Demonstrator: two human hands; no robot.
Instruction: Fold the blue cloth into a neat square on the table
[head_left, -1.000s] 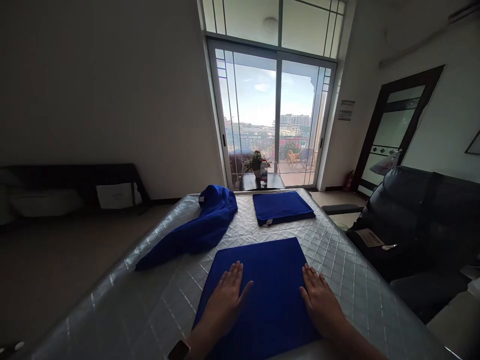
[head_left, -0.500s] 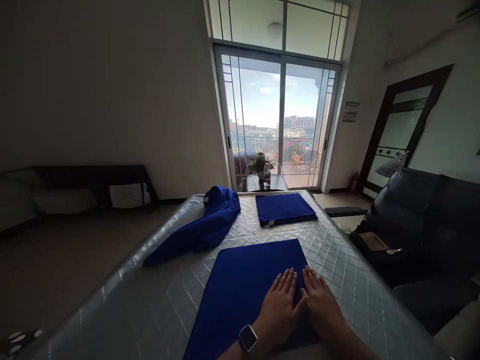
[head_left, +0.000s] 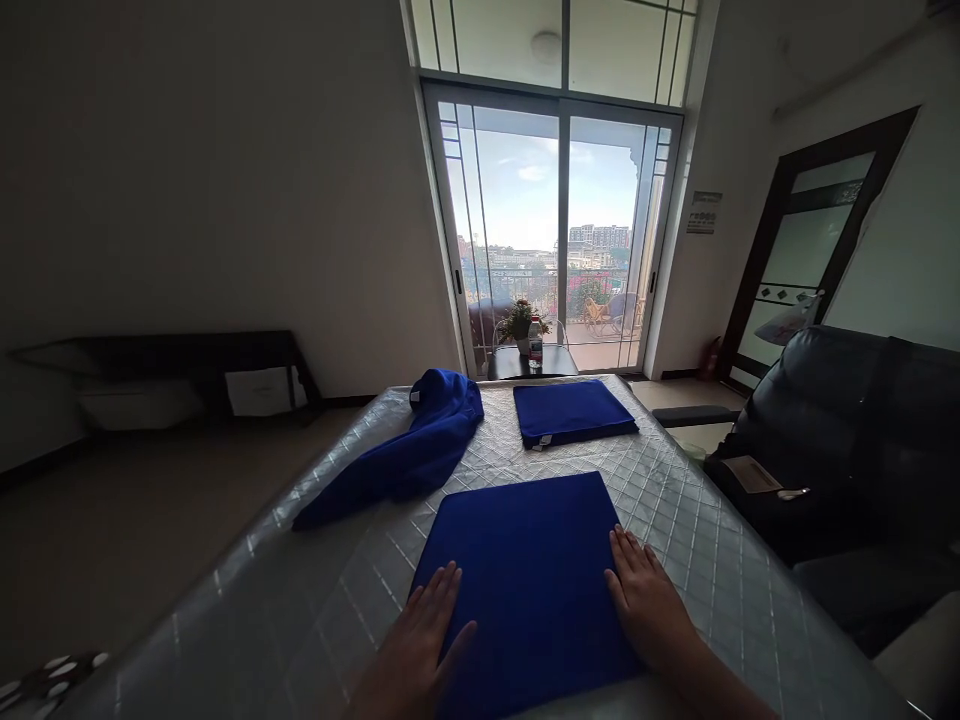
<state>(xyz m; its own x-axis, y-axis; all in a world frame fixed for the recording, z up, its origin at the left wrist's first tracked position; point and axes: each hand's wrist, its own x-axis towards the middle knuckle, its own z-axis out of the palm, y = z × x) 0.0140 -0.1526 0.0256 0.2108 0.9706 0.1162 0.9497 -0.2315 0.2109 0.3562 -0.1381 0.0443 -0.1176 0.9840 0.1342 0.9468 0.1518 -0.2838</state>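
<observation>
A flat, squarely folded blue cloth (head_left: 532,580) lies before me on a table with a shiny quilted silver cover (head_left: 352,590). On its left edge rests my left hand (head_left: 424,640), fingers stretched out and thumb spread. My right hand (head_left: 651,605) lies flat along the right edge, its fingertips touching the fabric. Neither hand grips anything. Farther back on the right sits a second folded blue cloth (head_left: 574,412) with a white label at its near edge. A crumpled blue cloth (head_left: 420,450) is heaped at the back left, one end trailing toward me.
Beyond the far edge, a small black table (head_left: 517,364) bears a potted plant (head_left: 519,322) and a bottle (head_left: 535,345), before a sliding glass door. A black leather sofa (head_left: 862,430) stands close on the right. Against the left wall is a low dark bench (head_left: 187,350).
My left hand has slid from beside the right hand over to the cloth's left edge. My right hand stays at the right edge, with its thumb now further from the left hand.
</observation>
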